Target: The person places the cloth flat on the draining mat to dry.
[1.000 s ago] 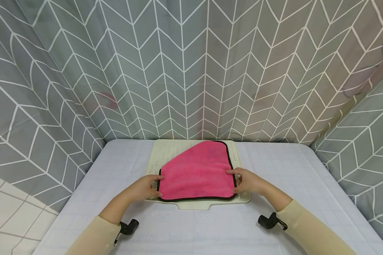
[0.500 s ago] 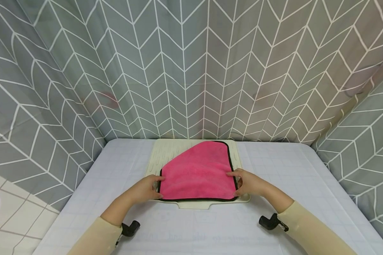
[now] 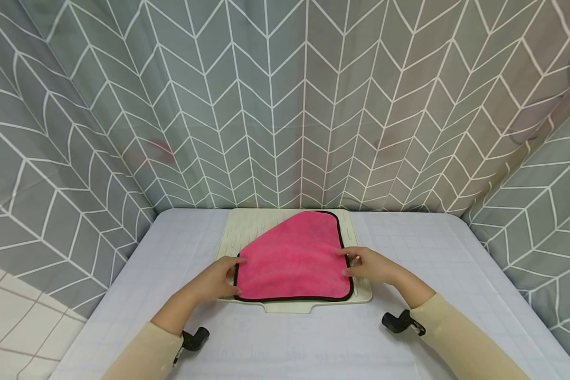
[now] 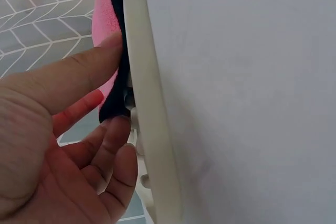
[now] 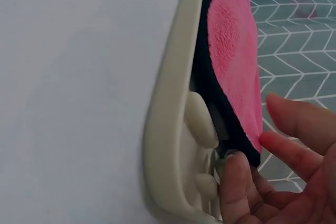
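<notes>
A pink plush towel (image 3: 290,269) with black edging lies on a cream draining board (image 3: 237,227) with raised oval bumps. The towel's far left side runs slantwise without visible edging. My left hand (image 3: 218,278) holds the towel's left edge near its front corner; in the left wrist view the thumb lies on top and the other fingers curl beneath. At the right edge my right hand (image 3: 371,264) touches the towel loosely. The right wrist view has the right thumb (image 5: 296,119) apart from the cloth and a finger at the black border (image 5: 209,72).
The board lies on a table with a white cloth (image 3: 285,348), close to its back edge. A grey curtain with white zigzag lines (image 3: 285,105) hangs behind and at both sides. White floor tiles (image 3: 14,316) show at the lower left. Black wrist mounts (image 3: 397,321) stick out from the sleeves.
My right thumb has moved up from the towel's front right corner, and that corner now shows uncovered. The left hand has hardly moved, and the towel stays in nearly the same place.
</notes>
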A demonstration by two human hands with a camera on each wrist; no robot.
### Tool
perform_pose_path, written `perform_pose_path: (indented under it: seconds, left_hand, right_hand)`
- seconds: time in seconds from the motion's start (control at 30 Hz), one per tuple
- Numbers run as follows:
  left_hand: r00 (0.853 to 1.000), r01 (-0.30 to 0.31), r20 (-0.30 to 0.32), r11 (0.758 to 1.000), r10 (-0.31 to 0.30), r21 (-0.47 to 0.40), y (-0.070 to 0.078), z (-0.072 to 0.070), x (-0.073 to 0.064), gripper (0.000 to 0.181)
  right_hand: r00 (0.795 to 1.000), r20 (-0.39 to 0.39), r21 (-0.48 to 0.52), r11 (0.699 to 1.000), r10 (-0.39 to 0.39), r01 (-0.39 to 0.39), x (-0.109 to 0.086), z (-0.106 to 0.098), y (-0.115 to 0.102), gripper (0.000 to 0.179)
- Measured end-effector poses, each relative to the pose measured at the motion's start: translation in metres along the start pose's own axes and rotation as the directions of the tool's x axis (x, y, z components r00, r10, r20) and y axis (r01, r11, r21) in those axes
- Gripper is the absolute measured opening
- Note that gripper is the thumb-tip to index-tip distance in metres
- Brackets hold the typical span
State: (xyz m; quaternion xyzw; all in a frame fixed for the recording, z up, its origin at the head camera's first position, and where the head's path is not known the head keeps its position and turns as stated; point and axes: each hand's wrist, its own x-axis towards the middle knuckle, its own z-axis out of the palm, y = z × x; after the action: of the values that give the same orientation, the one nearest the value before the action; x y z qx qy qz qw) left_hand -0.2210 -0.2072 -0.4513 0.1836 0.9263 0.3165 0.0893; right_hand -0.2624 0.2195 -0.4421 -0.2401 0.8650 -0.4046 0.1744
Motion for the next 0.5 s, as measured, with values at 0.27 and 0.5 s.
perform_pose_path:
  seconds: [0.27, 0.5]
  left_hand:
    - [0.997, 0.027, -0.066, 0.99, -0.036, -0.14, -0.007, -0.001, 0.019, 0.049]
    - [0.992, 0.038, -0.11, 0.978, -0.061, -0.205, -0.006, 0.002, 0.032, 0.045]
  right_hand:
    - [0.989, -0.117, 0.147, 0.987, 0.086, -0.068, 0.022, -0.001, 0.003, 0.035]
    - [0.973, -0.205, 0.069, 0.993, 0.107, -0.095, 0.033, 0.004, 0.009, 0.029]
